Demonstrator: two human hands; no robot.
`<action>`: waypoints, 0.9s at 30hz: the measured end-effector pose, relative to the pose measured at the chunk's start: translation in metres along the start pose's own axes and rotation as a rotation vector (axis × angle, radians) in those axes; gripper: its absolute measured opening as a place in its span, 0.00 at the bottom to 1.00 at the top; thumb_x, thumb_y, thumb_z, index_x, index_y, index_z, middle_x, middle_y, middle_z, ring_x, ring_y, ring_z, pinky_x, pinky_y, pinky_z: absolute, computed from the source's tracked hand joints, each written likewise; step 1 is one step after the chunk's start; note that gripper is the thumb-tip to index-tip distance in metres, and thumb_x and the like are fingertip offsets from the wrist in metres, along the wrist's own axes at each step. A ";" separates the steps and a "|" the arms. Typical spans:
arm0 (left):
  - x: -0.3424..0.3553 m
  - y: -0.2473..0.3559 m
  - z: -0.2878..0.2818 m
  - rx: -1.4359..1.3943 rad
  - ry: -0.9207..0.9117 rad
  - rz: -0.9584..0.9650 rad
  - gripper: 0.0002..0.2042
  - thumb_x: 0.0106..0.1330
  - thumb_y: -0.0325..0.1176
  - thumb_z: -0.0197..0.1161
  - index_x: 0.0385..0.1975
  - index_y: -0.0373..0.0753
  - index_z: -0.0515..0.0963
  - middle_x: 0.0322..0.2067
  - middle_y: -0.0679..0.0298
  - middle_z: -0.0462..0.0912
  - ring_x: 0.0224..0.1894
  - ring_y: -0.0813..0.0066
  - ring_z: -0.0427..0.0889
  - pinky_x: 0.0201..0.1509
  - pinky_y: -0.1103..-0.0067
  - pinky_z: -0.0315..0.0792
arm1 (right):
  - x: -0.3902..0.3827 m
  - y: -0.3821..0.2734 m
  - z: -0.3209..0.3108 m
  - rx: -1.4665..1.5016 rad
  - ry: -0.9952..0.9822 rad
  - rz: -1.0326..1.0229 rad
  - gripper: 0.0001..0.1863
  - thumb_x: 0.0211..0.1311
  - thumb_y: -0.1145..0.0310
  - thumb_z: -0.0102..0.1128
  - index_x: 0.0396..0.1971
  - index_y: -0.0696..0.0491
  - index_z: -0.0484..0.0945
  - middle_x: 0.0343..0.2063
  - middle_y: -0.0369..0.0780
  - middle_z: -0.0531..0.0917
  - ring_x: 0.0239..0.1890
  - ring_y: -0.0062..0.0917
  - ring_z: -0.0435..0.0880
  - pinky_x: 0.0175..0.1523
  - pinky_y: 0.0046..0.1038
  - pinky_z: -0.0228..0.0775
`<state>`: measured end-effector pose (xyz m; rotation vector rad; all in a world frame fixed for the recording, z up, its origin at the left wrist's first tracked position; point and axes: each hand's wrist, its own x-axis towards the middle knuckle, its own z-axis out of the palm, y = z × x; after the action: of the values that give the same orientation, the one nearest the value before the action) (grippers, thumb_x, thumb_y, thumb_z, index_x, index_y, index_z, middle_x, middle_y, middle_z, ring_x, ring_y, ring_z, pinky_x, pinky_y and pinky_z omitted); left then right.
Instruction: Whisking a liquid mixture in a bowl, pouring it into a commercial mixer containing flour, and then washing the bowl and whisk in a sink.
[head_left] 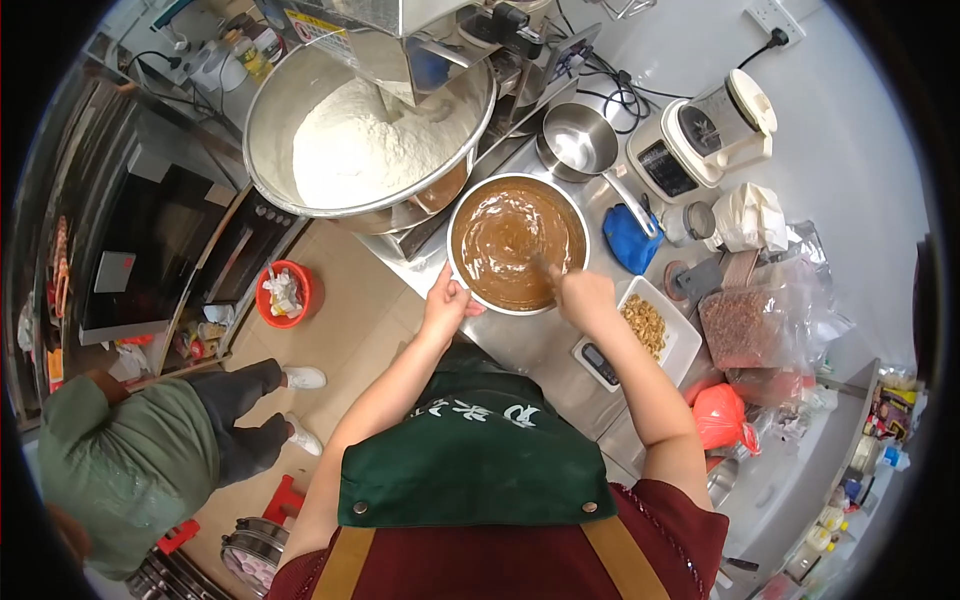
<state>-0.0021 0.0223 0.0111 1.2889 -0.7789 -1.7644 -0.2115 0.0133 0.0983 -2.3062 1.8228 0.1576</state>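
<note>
A steel bowl (pixel 462 207) of glossy brown batter (pixel 505 235) stands on the steel counter in front of me. My left hand (pixel 446 299) grips the bowl's near rim. My right hand (pixel 583 294) is closed on a stirring tool (pixel 547 269) whose end dips into the batter at the bowl's right side; most of the tool is hidden by my fingers and the batter.
A large mixer bowl (pixel 268 110) of white flour sits behind. To the right are a white tray of nuts (pixel 686 345) on a scale, an empty steel saucepan (pixel 577 138), a blue cloth (pixel 629 240), a blender (pixel 715 125), bagged brown pieces (pixel 745 325). A person crouches on the floor at left (pixel 130 460) by a red basket (pixel 283 293).
</note>
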 end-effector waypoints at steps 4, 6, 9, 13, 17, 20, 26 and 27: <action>-0.001 0.003 0.003 -0.033 -0.008 -0.007 0.30 0.57 0.19 0.44 0.60 0.40 0.44 0.20 0.67 0.66 0.20 0.75 0.76 0.26 0.81 0.75 | 0.006 -0.022 0.007 0.021 -0.023 -0.075 0.15 0.50 0.72 0.44 0.39 0.51 0.73 0.16 0.43 0.77 0.20 0.35 0.79 0.23 0.35 0.69; 0.000 0.004 0.003 -0.024 -0.008 -0.010 0.30 0.57 0.19 0.44 0.61 0.41 0.44 0.20 0.67 0.66 0.19 0.75 0.76 0.26 0.81 0.75 | 0.026 -0.014 0.008 0.002 0.053 0.015 0.12 0.51 0.71 0.44 0.35 0.50 0.74 0.16 0.43 0.78 0.19 0.36 0.78 0.23 0.35 0.69; -0.001 -0.003 -0.002 0.004 -0.009 0.005 0.27 0.60 0.21 0.42 0.60 0.41 0.46 0.26 0.65 0.72 0.22 0.76 0.77 0.27 0.84 0.75 | 0.024 0.015 -0.012 -0.031 -0.004 0.086 0.12 0.52 0.69 0.45 0.35 0.49 0.75 0.18 0.44 0.78 0.24 0.36 0.79 0.27 0.35 0.69; -0.002 0.000 0.001 -0.005 0.016 -0.003 0.29 0.59 0.20 0.44 0.60 0.42 0.46 0.22 0.66 0.69 0.21 0.75 0.76 0.26 0.83 0.75 | -0.011 0.023 -0.020 -0.080 -0.231 -0.003 0.17 0.52 0.67 0.46 0.44 0.42 0.72 0.19 0.44 0.78 0.23 0.36 0.78 0.26 0.36 0.69; -0.004 0.008 0.007 -0.028 0.014 -0.014 0.30 0.57 0.19 0.46 0.61 0.43 0.45 0.20 0.67 0.66 0.20 0.75 0.76 0.26 0.82 0.75 | -0.015 0.000 -0.020 0.090 -0.199 -0.030 0.15 0.51 0.68 0.47 0.40 0.44 0.75 0.20 0.43 0.78 0.27 0.36 0.79 0.30 0.36 0.69; -0.001 0.002 0.000 -0.041 -0.012 -0.005 0.31 0.57 0.19 0.46 0.60 0.43 0.46 0.20 0.67 0.67 0.20 0.76 0.76 0.26 0.82 0.75 | 0.002 0.008 -0.017 0.055 -0.071 0.113 0.16 0.51 0.68 0.47 0.42 0.41 0.74 0.22 0.43 0.78 0.27 0.36 0.79 0.29 0.36 0.70; 0.000 -0.003 0.004 -0.004 0.014 0.017 0.28 0.59 0.21 0.44 0.60 0.40 0.46 0.25 0.65 0.71 0.20 0.76 0.75 0.26 0.83 0.74 | -0.010 -0.002 -0.003 0.080 -0.173 -0.016 0.15 0.51 0.68 0.46 0.40 0.42 0.74 0.21 0.43 0.78 0.26 0.36 0.79 0.29 0.36 0.70; 0.001 -0.002 0.003 -0.017 0.018 0.013 0.30 0.57 0.19 0.45 0.60 0.41 0.45 0.20 0.67 0.67 0.19 0.76 0.75 0.25 0.82 0.75 | -0.005 -0.009 0.003 0.136 -0.060 -0.009 0.14 0.52 0.68 0.47 0.39 0.43 0.74 0.21 0.43 0.78 0.26 0.36 0.78 0.29 0.37 0.70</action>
<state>-0.0052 0.0230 0.0099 1.2840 -0.7590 -1.7432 -0.2040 0.0211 0.0971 -2.1923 1.7378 0.0971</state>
